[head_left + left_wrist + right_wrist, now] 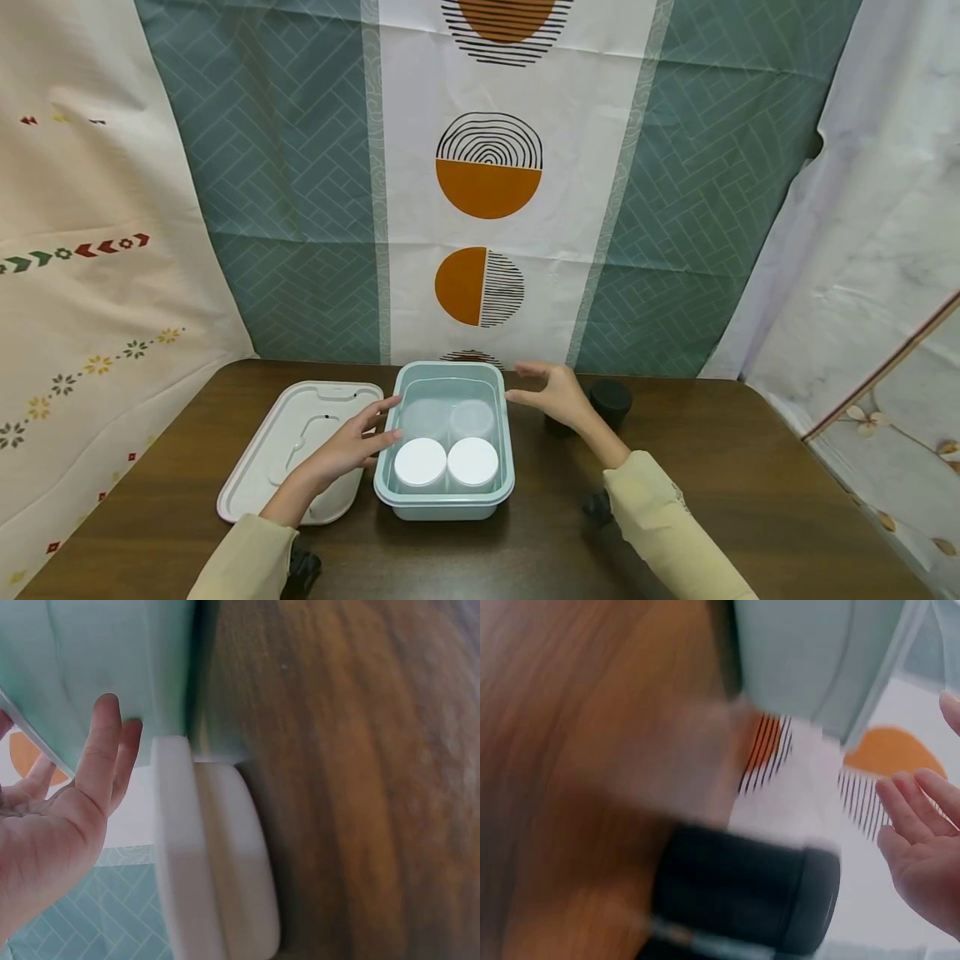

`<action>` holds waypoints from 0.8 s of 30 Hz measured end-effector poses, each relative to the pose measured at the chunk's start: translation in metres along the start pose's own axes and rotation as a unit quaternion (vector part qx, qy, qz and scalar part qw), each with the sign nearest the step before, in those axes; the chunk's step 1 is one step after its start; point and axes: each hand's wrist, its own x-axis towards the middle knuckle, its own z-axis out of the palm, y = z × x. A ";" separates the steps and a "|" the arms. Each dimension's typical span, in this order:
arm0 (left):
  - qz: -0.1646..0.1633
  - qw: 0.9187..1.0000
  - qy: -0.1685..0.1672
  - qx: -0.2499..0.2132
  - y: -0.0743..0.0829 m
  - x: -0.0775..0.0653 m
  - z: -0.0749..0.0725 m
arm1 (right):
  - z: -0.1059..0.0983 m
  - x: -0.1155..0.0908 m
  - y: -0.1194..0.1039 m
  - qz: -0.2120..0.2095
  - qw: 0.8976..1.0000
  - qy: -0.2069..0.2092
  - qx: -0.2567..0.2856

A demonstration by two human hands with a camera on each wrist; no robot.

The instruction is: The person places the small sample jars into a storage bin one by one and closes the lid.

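Observation:
A light blue-green plastic container [442,510] stands on the table. Two white round lids [421,463] show in its near half, and fainter round shapes in the far half are too unclear to identify. My left hand [347,450] is at the container's left side, fingers extended and touching its wall near the rim. Across from it, my right hand [553,393] hovers by the far right rim with thumb and fingers spread. In the right wrist view, that hand [930,855] appears apart from the container wall [810,652] and holds nothing.
A white rectangular lid [258,467] with a moulded handle lies on the table to the left, partly under my left hand. Behind my right forearm stands a black cylindrical jar [611,400], with another dark object beside it. Patterned cloth [300,167] hangs behind the table [675,467].

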 end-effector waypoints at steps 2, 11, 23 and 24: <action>0.000 1.000 -0.001 -0.001 0.000 0.000 0.000 | -0.013 -0.004 0.007 0.015 1.000 0.009 0.010; 0.003 1.000 -0.001 -0.004 0.000 0.000 0.000 | -0.061 -0.028 0.044 0.047 0.998 0.045 0.000; 0.004 1.000 0.000 -0.002 0.001 -0.001 0.001 | -0.087 -0.051 0.075 0.097 0.993 0.057 -0.034; 0.004 1.000 -0.001 -0.002 0.001 -0.001 0.001 | -0.088 -0.053 0.077 0.102 0.992 0.057 -0.038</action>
